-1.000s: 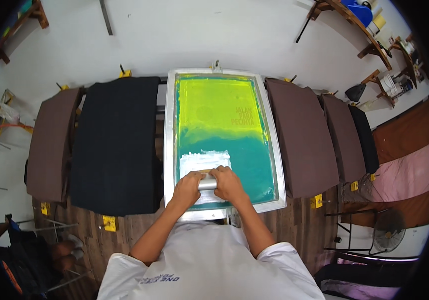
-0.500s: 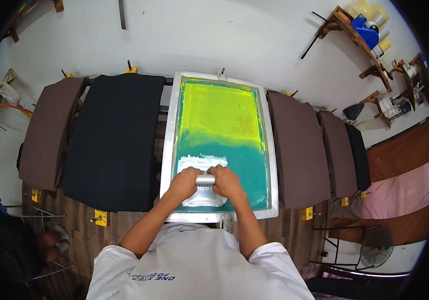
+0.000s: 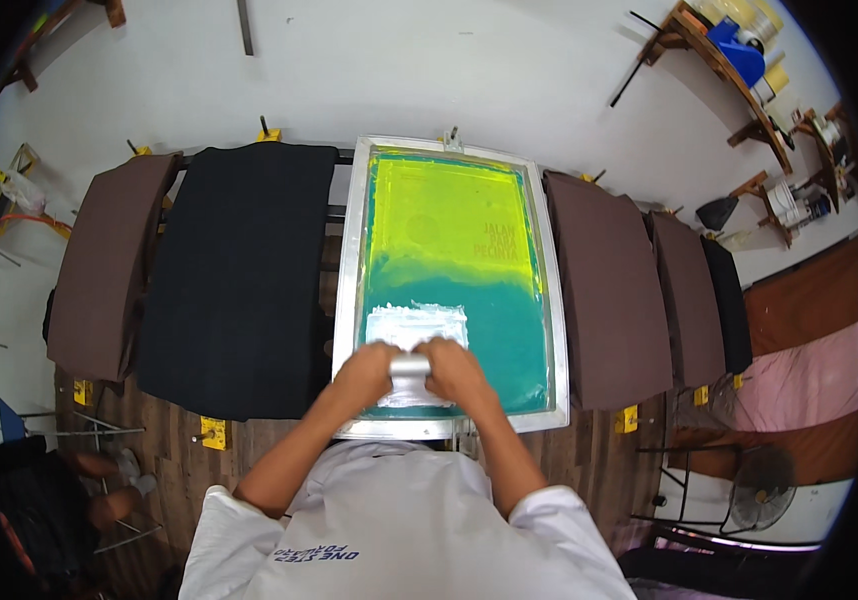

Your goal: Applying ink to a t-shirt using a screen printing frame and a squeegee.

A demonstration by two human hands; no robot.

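A squeegee [image 3: 410, 366] with a silvery bar-like handle is held across the near part of a screen-printing frame [image 3: 351, 240]. My left hand [image 3: 363, 379] wraps its left end and my right hand [image 3: 454, 372] its right end, both closed. Under and just beyond the squeegee, white ink [image 3: 417, 326] lies as a rough rectangle on the mesh. The mesh is teal in its near half and yellow-green in its far half, with faint lettering at the right. My hands hide much of the squeegee's blade.
A black cloth-covered board [image 3: 239, 280] and a brown one [image 3: 109, 265] stand to the left; more brown boards [image 3: 609, 290] line the right. Yellow clamps [image 3: 213, 433] show at their ends. A fan [image 3: 761, 487] stands right, a seated person [image 3: 99, 490] left.
Both hands and the squeegee have come slightly nearer to my body over the mesh. The whole view has shifted a little. The person at left has moved somewhat.
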